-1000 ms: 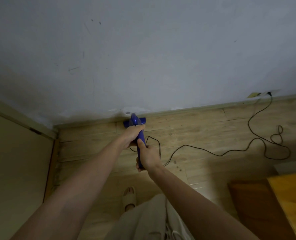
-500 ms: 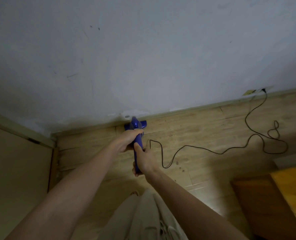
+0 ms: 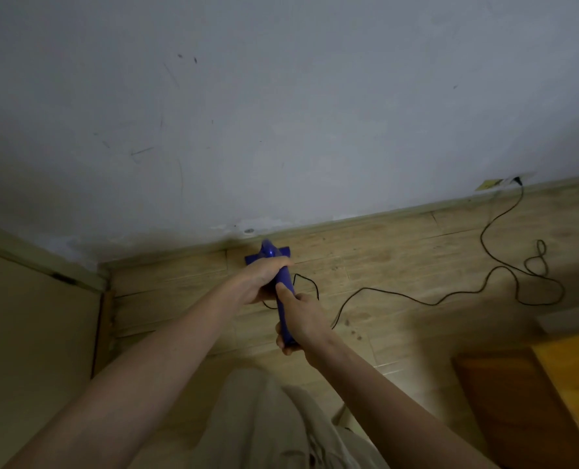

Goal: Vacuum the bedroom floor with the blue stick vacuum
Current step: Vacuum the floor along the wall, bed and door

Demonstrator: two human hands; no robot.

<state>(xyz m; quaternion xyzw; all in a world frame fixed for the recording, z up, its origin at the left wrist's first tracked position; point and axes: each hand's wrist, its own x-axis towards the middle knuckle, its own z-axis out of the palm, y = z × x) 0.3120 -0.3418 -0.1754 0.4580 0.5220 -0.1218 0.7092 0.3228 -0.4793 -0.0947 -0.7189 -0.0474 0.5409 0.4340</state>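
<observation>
Down by the far skirting board, both hands clamp the blue stick vacuum (image 3: 284,292), left hand (image 3: 264,279) ahead of right hand (image 3: 301,319), black cord (image 3: 416,299) trailing right.

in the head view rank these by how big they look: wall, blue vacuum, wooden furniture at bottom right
1. wall, fills the upper half
2. wooden furniture, cut off by the frame edge
3. blue vacuum, mostly hidden by both hands

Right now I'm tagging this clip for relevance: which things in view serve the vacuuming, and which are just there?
Part of the job:
- blue stick vacuum, gripped by the left hand and the right hand
- black power cord, trailing to the wall outlet
- wooden floor

Just there:
- wooden furniture at the right
- grey wall
- skirting board
</observation>
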